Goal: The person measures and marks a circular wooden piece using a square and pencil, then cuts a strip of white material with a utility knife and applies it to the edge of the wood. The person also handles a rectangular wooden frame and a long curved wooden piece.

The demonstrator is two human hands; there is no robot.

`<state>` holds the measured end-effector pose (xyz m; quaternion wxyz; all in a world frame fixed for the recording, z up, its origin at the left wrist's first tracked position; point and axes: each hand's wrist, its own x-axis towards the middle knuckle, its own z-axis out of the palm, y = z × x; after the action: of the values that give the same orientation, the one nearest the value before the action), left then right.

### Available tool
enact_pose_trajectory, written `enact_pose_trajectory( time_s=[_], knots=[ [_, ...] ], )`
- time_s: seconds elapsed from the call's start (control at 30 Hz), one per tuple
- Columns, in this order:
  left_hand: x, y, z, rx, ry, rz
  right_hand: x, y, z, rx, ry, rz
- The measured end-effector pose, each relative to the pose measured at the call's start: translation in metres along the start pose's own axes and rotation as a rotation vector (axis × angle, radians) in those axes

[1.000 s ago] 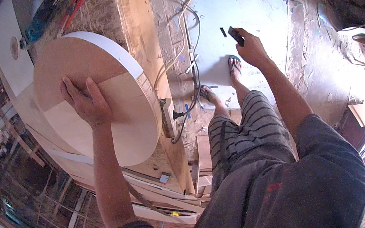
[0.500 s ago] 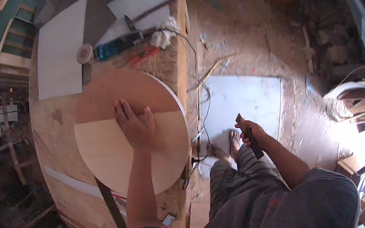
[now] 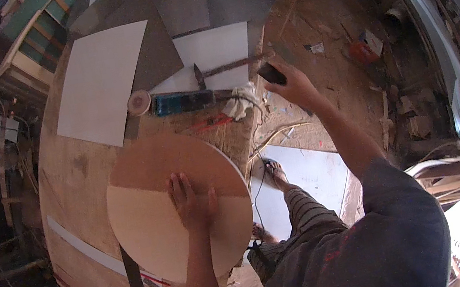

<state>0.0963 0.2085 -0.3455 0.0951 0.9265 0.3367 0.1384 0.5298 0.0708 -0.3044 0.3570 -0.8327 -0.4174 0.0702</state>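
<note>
A round board [image 3: 159,228], part brown and part pale wood with a white edge, lies on the workbench [image 3: 77,175]. My left hand [image 3: 193,204] rests flat on its middle, across the line between the two tones, fingers stretched out. Off the bench's right edge, my right hand [image 3: 296,88] is closed around a dark, flat, bar-like tool [image 3: 271,74]; its exact kind does not show. Close to this hand lies a hammer [image 3: 232,66], its head to the left, with a white rag [image 3: 241,102] just below.
Beyond the board are a tape roll [image 3: 139,102], a corded blue power tool [image 3: 183,102] and red pliers [image 3: 209,122]. White sheets [image 3: 104,82] and grey sheets [image 3: 179,3] cover the far bench. A pale panel [image 3: 307,170] lies on the floor under my foot; the cord hangs beside it.
My right hand has swung forward with the dark tool, from near my legs to beside the far bench tools. My left hand stays on the board. My view has shifted, and my feet have moved.
</note>
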Motion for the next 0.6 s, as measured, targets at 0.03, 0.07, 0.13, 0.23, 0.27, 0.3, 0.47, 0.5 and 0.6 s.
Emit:
enact_pose_trajectory(
  time_s=[0.03,0.07,0.13,0.23,0.27,0.3,0.47,0.5,0.6],
  knots=[
    [-0.005,-0.001,-0.002,0.007,-0.027,-0.009,0.038,0.004,0.006,0.055,-0.006,0.008],
    [-0.009,-0.002,-0.002,0.024,-0.044,-0.020,0.075,0.009,0.011,0.113,-0.013,0.020],
    [-0.008,-0.006,0.001,0.061,-0.068,-0.037,0.145,0.035,0.032,0.199,-0.053,0.081],
    [-0.011,-0.009,0.001,0.055,-0.105,-0.088,0.242,0.053,0.057,0.943,-0.092,0.748],
    [-0.010,-0.008,-0.004,0.046,-0.119,-0.097,0.266,0.060,0.069,1.013,-0.072,0.782],
    [-0.009,-0.005,-0.011,0.038,-0.131,-0.107,0.287,0.070,0.083,1.083,-0.054,0.816],
    [0.025,-0.001,0.035,-0.109,-0.069,0.024,0.411,0.258,0.005,-0.424,-0.147,0.184],
    [0.012,0.000,0.018,-0.048,-0.104,-0.060,0.427,0.227,0.051,-0.427,-0.188,0.168],
    [-0.003,0.007,-0.010,0.037,-0.180,-0.161,0.439,0.191,0.076,-0.430,-0.182,0.200]
  ],
)
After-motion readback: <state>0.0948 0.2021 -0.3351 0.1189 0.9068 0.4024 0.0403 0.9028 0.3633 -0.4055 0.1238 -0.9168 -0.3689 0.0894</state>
